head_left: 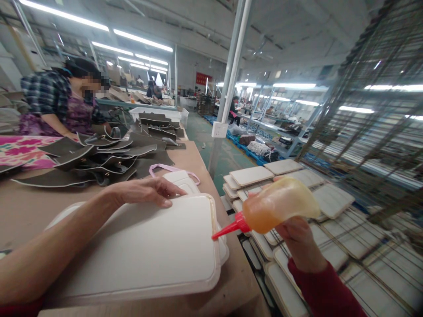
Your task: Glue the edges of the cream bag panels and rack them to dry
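Close to you, a white, flat board with round corners (148, 246) lies on the brown surface (239, 268), with another pale board (225, 253) peeking out under it. Your right hand (297, 233) has its grip wrapped around a soft, see-through bottle of orange liquid (280, 207), tipped so its pointy red nozzle (229, 229) meets the board's right edge. A shiny yellowish line (212, 215) runs from the far right corner to the nozzle tip, so that bit looks done. You have no clear yellow line on the near edge, so that part looks not done yet. Your left hand (148, 191) is on the far edge; I can't tell if its grip pinches or just rests. Your arm hides much of the left side.

To your right sit piles of white boards with tan edges (251, 176); I can't tell if they are finished. Past your board lies a light purple strap (155, 168), then a heap of dark sheets (109, 160).
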`<state>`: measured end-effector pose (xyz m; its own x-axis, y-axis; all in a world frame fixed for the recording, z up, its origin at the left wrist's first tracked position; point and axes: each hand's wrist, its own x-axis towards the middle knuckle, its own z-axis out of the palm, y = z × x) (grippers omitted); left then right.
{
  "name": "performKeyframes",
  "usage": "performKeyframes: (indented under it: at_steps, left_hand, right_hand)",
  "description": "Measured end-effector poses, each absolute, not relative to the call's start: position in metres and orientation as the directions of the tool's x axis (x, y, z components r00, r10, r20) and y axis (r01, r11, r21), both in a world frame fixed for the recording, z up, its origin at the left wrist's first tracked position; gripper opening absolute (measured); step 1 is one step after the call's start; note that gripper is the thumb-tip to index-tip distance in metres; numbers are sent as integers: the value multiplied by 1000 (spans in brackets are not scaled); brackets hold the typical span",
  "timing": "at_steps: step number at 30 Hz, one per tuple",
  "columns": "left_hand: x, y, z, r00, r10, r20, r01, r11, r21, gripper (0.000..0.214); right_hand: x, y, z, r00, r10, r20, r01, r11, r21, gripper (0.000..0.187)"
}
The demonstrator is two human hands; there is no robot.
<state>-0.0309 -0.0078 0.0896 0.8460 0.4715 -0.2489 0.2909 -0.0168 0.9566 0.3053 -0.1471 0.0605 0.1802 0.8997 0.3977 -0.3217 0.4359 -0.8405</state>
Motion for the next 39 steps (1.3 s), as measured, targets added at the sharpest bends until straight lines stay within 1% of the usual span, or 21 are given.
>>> performKeyframes:
  at_steps: [5, 12, 16, 19, 22, 24, 28, 31, 34, 36, 39]
  left_hand:
    - [-34, -4, 87, 860, 444, -252, 279, 6, 960, 40]
    - [-32, -5, 89, 849, 443, -288, 264, 116, 957, 39]
    - [-33, -6, 89, 830, 473, -294, 254, 149, 956, 39]
    - [-35, -6, 87, 818, 496, -291, 240, 165, 957, 41]
    - [-37, -5, 84, 819, 493, -293, 227, 192, 955, 43]
    - [-39, -4, 82, 809, 510, -293, 214, 209, 954, 41]
    - [-42, 1, 75, 776, 575, -260, 182, 191, 965, 36]
    - [-45, 3, 71, 762, 600, -243, 171, 174, 970, 43]
    - [-47, 4, 66, 748, 624, -224, 145, 175, 974, 52]
    - [-47, 4, 62, 737, 647, -195, 112, 167, 979, 51]
    - [-47, 6, 52, 724, 667, -176, 72, 181, 981, 50]
  right_hand:
    - [304, -142, 61, 136, 902, 411, -390, 430, -814, 68]
    - [304, -142, 61, 97, 899, 426, -359, 431, -828, 63]
    - [302, -143, 64, 124, 908, 400, -349, 417, -839, 56]
    - [300, -146, 63, 161, 916, 368, -323, 401, -857, 58]
    - [300, -150, 60, 181, 935, 305, -295, 347, -890, 62]
    - [301, -152, 57, 196, 935, 295, -285, 342, -895, 65]
    - [301, -151, 54, 210, 921, 329, -276, 379, -883, 67]
    - [301, -148, 51, 251, 897, 363, -275, 425, -862, 70]
    - [302, -146, 45, 334, 850, 407, -240, 494, -836, 72]
    - [303, -146, 39, 395, 811, 432, -203, 535, -820, 67]
    - [303, -146, 27, 473, 729, 494, -138, 615, -776, 53]
